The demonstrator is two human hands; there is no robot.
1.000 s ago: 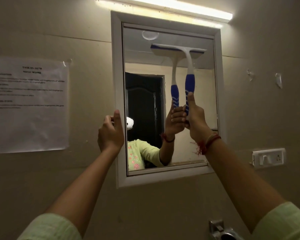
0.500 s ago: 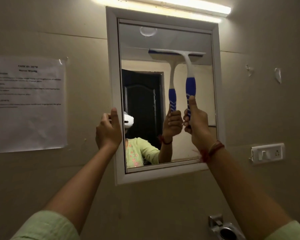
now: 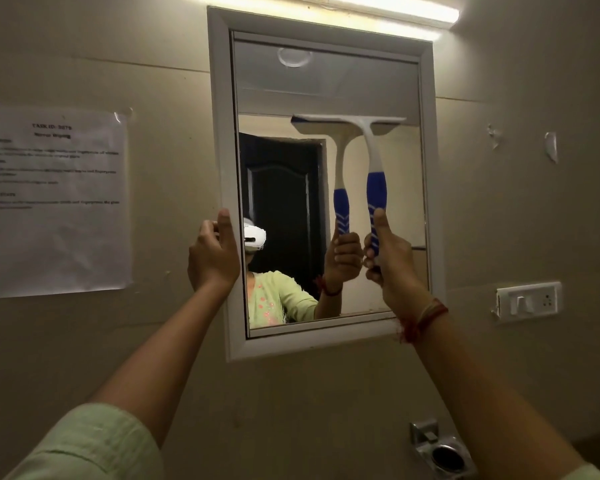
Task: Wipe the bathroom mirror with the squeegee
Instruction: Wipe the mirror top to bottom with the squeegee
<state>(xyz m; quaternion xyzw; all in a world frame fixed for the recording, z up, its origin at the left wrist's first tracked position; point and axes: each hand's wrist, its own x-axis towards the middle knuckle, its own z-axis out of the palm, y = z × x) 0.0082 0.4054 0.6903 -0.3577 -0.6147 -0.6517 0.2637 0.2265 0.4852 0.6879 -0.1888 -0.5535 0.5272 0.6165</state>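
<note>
White-and-blue plastic, the squeegee (image 3: 371, 157) sits in the right hand (image 3: 390, 261), fingers wrapped tight round the blue grip and thumb laid up along it. Its blade lies flat on the mirror (image 3: 326, 81), well above the fist and about a third of the way down the glass; a second ago it was near the top edge, so the stroke has travelled downward and cleared a band on the glass's right half. That suggests one pass is partly done, with the glass below the blade and the whole left half still to wipe.

Left of the grip, the left hand (image 3: 213, 258) clasps the white frame (image 3: 219, 133), fingers curled round its outer edge, holding nothing else; it has stayed there, steadying the mirror.

Further left a printed sheet (image 3: 52, 202) is taped to the wall. Right of the grip and lower sits a switch plate (image 3: 529, 301); far below it a metal holder (image 3: 440, 452) juts from the wall. Above, a tube light (image 3: 378, 6) glows. Nothing blocks the blade's way down; I judge the frame's bottom lip will end the stroke.
</note>
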